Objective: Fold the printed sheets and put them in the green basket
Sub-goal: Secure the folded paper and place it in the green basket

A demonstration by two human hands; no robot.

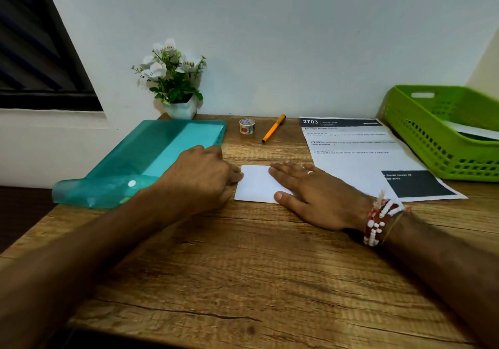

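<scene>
A small folded white sheet [255,184] lies on the wooden desk [243,267] in the middle. My right hand [313,194] lies flat on its right half with straight fingers. My left hand [205,178] has curled fingers against the sheet's left edge; whether it pinches the paper is hidden. A flat printed sheet [359,156] headed "2703" lies to the right, partly under my right hand. The green basket [432,143] stands at the far right with white paper [475,132] inside.
A teal plastic folder [151,159] lies at the left, hanging over the desk edge. Against the wall at the back stand a white pot of flowers [175,84], a small tape roll [247,126] and an orange pen [274,128].
</scene>
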